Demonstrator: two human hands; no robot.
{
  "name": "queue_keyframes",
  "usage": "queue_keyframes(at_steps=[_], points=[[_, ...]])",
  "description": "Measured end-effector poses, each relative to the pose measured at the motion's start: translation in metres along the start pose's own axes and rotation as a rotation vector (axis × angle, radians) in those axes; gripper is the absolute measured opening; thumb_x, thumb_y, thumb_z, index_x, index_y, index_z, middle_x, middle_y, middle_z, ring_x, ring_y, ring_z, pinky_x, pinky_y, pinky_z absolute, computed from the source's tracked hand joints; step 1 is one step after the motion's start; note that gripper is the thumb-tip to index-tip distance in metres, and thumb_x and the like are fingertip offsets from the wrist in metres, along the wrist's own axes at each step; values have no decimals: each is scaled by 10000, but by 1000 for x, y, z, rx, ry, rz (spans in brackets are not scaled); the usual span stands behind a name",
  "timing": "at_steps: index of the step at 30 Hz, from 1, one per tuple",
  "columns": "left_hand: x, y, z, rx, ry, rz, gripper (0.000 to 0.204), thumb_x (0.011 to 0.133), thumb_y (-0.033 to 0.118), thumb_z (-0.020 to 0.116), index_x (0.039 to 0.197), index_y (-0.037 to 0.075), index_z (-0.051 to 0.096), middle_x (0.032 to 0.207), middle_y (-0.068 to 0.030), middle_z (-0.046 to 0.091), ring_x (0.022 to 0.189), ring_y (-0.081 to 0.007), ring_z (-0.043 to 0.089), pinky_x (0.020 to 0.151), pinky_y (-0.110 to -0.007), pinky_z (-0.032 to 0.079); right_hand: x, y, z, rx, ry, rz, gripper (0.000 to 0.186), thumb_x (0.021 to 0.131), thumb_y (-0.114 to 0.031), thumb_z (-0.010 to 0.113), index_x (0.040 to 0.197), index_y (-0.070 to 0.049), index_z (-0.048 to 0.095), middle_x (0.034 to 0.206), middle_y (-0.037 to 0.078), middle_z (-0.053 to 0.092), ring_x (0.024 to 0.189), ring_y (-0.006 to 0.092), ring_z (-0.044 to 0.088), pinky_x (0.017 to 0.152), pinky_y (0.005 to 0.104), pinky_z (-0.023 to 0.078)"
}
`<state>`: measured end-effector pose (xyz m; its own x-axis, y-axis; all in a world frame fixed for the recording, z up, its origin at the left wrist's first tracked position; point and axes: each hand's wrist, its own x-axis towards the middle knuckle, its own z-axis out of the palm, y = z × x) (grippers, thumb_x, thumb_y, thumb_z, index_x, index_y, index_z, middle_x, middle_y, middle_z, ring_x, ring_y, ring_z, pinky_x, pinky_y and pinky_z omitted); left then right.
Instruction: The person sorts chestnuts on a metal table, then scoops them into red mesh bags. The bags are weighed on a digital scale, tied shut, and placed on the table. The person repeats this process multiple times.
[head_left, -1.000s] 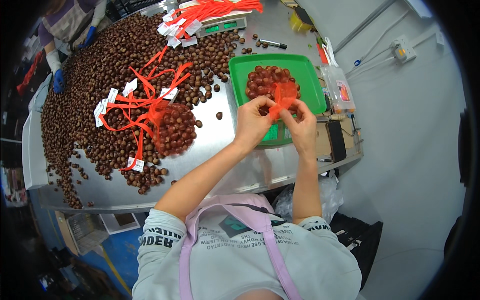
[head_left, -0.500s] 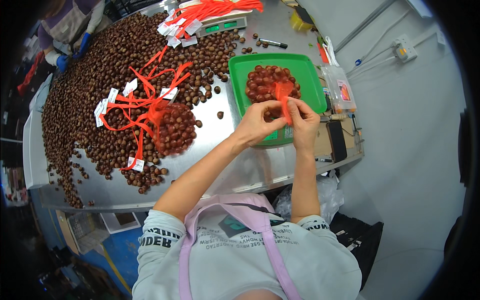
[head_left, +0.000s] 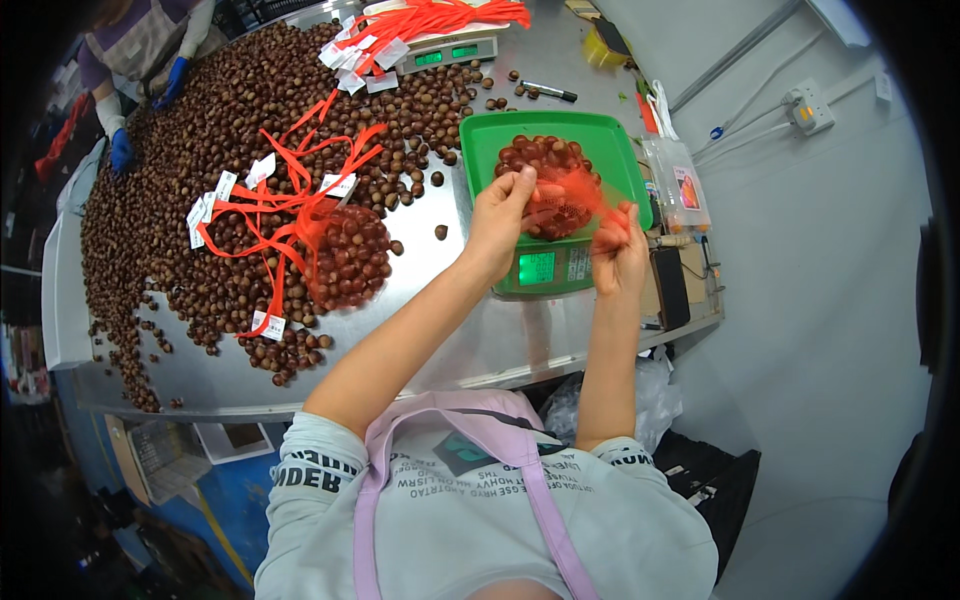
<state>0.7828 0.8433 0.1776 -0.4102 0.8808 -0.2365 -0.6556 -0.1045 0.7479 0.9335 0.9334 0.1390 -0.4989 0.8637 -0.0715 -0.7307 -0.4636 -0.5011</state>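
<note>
On the remote view I read the right hand (head_left: 619, 252) with its fingertips clamped on the gathered, motion-blurred neck of a red mesh bag (head_left: 546, 155), while the left hand (head_left: 496, 222) has its fingers at the opposite side of the mesh, where I cannot tell whether they grip it. The bag, filled with chestnuts, rests on the green tray (head_left: 622, 150), just beyond a lit display (head_left: 537, 268). Farther out, I locate a second filled bag (head_left: 352, 258) to the left, beside loose chestnuts (head_left: 220, 115) heaped on the metal table (head_left: 440, 335).
</note>
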Motion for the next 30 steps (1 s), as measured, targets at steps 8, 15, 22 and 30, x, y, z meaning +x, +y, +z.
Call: queue_keyframes(at_steps=[8, 15, 22, 30], points=[[23, 4, 7, 41, -153, 56, 285, 959, 294, 507, 821, 48, 549, 610, 9, 510, 568, -85, 524, 541, -233, 432, 3, 5, 23, -1200, 65, -529, 125, 925, -115, 551, 962, 4, 564, 824, 37, 533, 649, 83, 489, 593, 216, 406], [17, -7, 36, 473, -29, 378, 298, 888, 260, 600, 815, -22, 660, 621, -54, 611, 563, -84, 514, 537, -268, 427, -31, 7, 84, -1361, -483, -1157, 60, 898, -32, 524, 928, 15, 547, 865, 120, 558, 771, 248, 550, 703, 321, 465], [11, -3, 33, 473, 65, 412, 280, 867, 257, 594, 789, 0, 673, 606, -105, 609, 528, -156, 560, 524, -303, 439, -12, 12, 61, -1744, -438, -888, 91, 887, -1, 510, 963, 23, 553, 961, 165, 588, 865, 320, 588, 692, 350, 485], [-2, -9, 44, 926, 52, 788, 208, 875, 208, 584, 825, 21, 659, 639, -120, 635, 580, -216, 646, 531, -338, 485, 2, -7, 54, -1045, -88, 141, 291, 942, -249, 494, 1087, -8, 569, 920, 63, 637, 782, 128, 624, 618, 249, 491]])
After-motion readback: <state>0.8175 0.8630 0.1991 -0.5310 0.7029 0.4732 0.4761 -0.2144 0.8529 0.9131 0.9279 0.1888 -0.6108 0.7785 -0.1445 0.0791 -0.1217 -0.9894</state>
